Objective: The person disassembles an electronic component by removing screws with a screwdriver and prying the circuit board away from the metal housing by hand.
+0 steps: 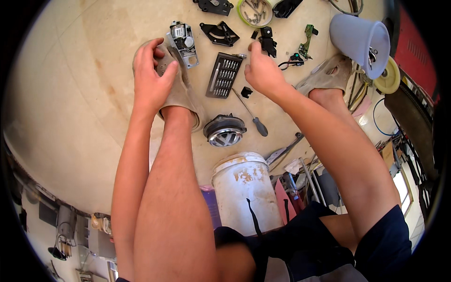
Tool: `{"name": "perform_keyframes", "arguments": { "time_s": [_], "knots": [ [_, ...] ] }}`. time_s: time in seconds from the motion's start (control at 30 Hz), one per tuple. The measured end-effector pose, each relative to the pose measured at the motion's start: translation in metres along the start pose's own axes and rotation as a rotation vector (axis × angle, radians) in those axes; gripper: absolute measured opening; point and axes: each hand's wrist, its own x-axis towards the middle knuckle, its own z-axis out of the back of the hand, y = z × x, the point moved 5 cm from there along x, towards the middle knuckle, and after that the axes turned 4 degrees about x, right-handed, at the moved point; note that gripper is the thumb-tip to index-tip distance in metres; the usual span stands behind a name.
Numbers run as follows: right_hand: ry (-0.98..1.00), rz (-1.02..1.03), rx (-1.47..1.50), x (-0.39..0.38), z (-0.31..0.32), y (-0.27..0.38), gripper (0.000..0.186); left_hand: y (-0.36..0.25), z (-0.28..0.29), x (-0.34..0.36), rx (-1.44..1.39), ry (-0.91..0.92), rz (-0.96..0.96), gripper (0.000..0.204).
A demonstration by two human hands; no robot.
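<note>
My left hand [152,77] rests over the tan clog on my left foot, fingers loosely bent and thumb spread apart, with nothing visible in it. Just beyond the clog lies a silver motor assembly [184,44] on a metal plate. My right hand [264,70] is closed, its fingers curled beside a black case of screwdriver bits [224,75]. Whatever it may hold is hidden. A small metal cylinder [240,55] shows between that hand and the case corner. Past its fingertips lies a black plastic part [268,42]. A grey-handled screwdriver [260,127] points toward the case.
A round chrome-and-black emblem [225,130] sits between my feet, before a stained white bucket [246,192]. Farther off are a black bracket [220,34], a green-rimmed dish [255,11] of screws and a green circuit board [307,41]. A blue-grey bucket [350,44] tilts at right.
</note>
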Motion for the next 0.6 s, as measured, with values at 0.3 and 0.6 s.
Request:
{"name": "perform_keyframes", "arguments": {
  "time_s": [0.3,0.6],
  "knots": [
    [0.423,-0.575,0.489,-0.111,-0.017,-0.058,0.018,0.008,-0.007,-0.002,0.025,-0.238,-0.019,0.034],
    [0.317,-0.762,0.405,-0.162,0.008,-0.113,0.016,0.008,-0.008,0.001,-0.103,-0.198,0.074,0.033]
  ]
}}
